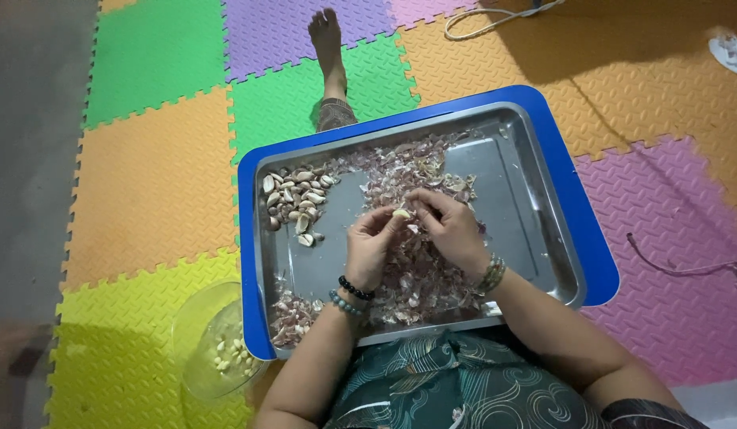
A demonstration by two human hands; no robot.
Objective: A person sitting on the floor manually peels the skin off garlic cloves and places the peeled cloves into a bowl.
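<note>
Right, head view: both hands work over a steel tray point(543, 238) that sits on a blue board point(595, 262) across the person's lap. The left hand point(371, 246) and right hand point(452, 230) meet at one pale garlic clove point(402, 213), fingertips of both pinched on it, so both grips are closed on the clove, above the middle of the tray.

Risks, as a guess: the clove is small and smooth-looking, so it could slip from the pinch and drop into the heap of papery skins point(416, 278) underneath, where it would be hard to spot. The tray rests on a lap, so a leg shift could tilt it and slide things off.

Around: unpeeled cloves point(297, 202) lie piled in the tray's far-left corner. A clear bowl point(195, 334) with peeled cloves sits on the foam mat point(154, 191) beside the left elbow, partly under the board edge, so that edge hinders reaching it. A bare foot point(327, 36) stretches out beyond the tray. A cord point(495, 22) lies well apart.
</note>
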